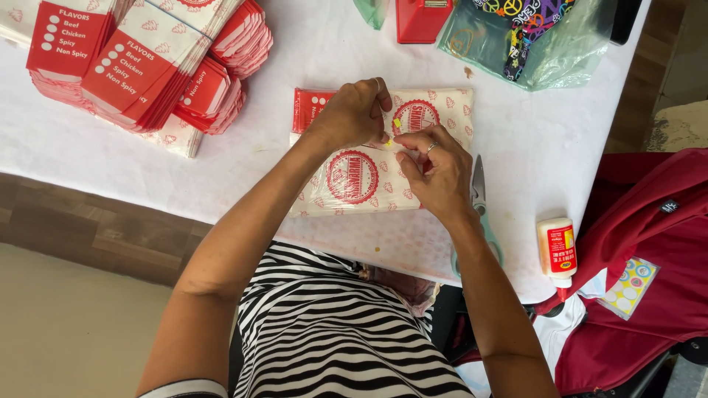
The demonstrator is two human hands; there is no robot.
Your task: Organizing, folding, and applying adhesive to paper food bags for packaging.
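Paper bags everywhere, both the one under the fingers [402, 158] and the stacks [140, 66] top left: thin matt paper w/ red print, slightly crinkly. Table [516, 140] has a white cloth or plastic cover, smooth, kinda matt, can't tell which tbh. Scissors [479, 199] = shiny metal blades, green plastic handles. Glue bottle [557, 249] is glossy plastic. Bag at the top [560, 55] is clear-ish green plastic, wrinkly + shiny. Red box [419, 18] looks like hard plastic. Floor edge [88, 221] is wood, dull finish. Ring [431, 147] looks like metal.
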